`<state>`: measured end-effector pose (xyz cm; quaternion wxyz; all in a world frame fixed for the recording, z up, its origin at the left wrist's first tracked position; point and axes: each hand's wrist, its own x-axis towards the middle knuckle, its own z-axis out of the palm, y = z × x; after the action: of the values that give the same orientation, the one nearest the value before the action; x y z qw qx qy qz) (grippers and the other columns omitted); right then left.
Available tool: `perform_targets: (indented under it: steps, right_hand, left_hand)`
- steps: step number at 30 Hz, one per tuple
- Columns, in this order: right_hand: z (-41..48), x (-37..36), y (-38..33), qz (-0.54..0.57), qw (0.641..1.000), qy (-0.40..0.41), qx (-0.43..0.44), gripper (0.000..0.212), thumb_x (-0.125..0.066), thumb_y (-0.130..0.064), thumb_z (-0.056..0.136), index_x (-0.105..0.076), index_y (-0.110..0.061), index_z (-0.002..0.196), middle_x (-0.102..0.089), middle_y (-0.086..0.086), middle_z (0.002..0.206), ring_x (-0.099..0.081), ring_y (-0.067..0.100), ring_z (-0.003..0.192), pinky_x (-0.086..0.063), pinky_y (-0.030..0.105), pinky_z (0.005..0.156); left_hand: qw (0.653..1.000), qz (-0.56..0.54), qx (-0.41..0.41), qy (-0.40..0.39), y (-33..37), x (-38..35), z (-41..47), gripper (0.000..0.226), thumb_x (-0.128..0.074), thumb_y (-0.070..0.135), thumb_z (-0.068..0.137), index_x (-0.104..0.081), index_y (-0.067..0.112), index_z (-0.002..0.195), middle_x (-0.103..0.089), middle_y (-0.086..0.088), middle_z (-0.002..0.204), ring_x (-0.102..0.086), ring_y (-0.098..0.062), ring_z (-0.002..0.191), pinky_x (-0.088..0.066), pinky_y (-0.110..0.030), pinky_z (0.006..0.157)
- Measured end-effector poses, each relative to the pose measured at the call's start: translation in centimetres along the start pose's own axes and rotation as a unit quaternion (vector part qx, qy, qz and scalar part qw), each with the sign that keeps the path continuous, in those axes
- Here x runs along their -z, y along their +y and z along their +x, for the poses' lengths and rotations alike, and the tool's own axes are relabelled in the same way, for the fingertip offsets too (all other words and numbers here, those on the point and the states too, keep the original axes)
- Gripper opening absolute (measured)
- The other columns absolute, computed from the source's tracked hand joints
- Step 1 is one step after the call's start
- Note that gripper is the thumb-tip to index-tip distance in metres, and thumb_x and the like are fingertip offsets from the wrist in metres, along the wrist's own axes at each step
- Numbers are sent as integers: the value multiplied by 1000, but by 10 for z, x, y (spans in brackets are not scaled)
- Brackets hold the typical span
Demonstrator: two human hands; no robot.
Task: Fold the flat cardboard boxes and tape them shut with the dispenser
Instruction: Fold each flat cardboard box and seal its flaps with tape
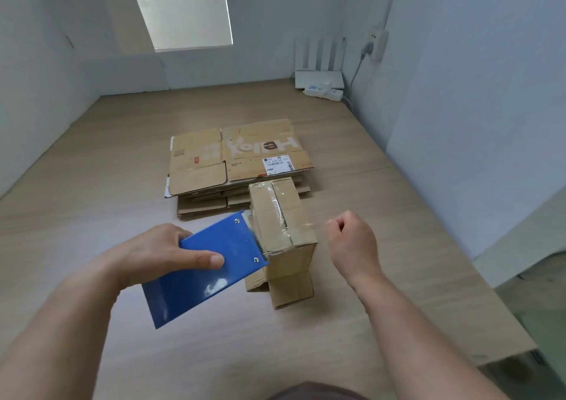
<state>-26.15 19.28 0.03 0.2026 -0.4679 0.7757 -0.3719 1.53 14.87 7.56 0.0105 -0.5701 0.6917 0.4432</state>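
Pale walls close around a wooden surface, and on it, in the middle, lies a stack of flat boxes. Just in front of this stack stands the folded box, small and brown, with some open flaps at its lower end. Clear tape runs shiny along its top seam.

The left hand grips the blue tape dispenser, and the toothed edge touches the left side of the box. The right hand is curled beside the box. Its fingers seem to pinch the free end of the tape, but the film is almost invisible there.

I judge the box light and hollow, so its walls will give under pressure. It is better to steady it at the corners. The tape is thin and sticky, and it folds easily onto itself.
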Motion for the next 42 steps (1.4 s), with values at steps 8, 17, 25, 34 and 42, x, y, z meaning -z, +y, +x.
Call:
perform_targets:
  steps: [8,17,25,34,42]
  right_hand:
    - [4,-8,21,0,998,-39,-42,27,-51,-16,92,-46,-15,65,-50,-4,65,-46,16,65,-29,26,51]
    - [8,-20,24,18,995,-77,-64,24,-54,-18,92,-48,-15,68,-52,-5,68,-48,19,72,-29,31,59]
    - [10,-30,34,42,985,-114,-119,24,-55,-14,88,-49,-15,65,-52,0,66,-59,31,77,-46,35,71]
    - [7,-48,52,-17,962,-194,-189,22,-54,-19,86,-46,-17,65,-52,3,70,-53,26,74,-40,30,65]
    - [3,-45,25,-70,992,-94,-48,34,-49,-48,93,-46,-18,77,-59,2,86,-52,24,83,-36,32,67]
  left_hand:
    - [997,43,61,-1,-12,8,16,109,-59,94,8,-71,19,86,-73,7,71,-71,-15,67,-49,-27,65]
    - [991,80,103,-18,-19,7,33,110,-54,95,5,-72,19,82,-73,8,68,-70,-13,69,-48,-27,66]
    - [982,118,144,15,-27,-9,58,65,-68,75,62,-68,15,86,-68,-3,86,-64,-17,79,-41,-27,66]
    - [970,179,159,36,-16,-29,82,61,-64,75,68,-60,16,83,-60,0,85,-58,-14,78,-38,-28,63]
    - [961,219,165,32,-3,-28,79,58,-62,76,69,-54,20,80,-57,2,85,-57,-15,81,-40,-29,66]
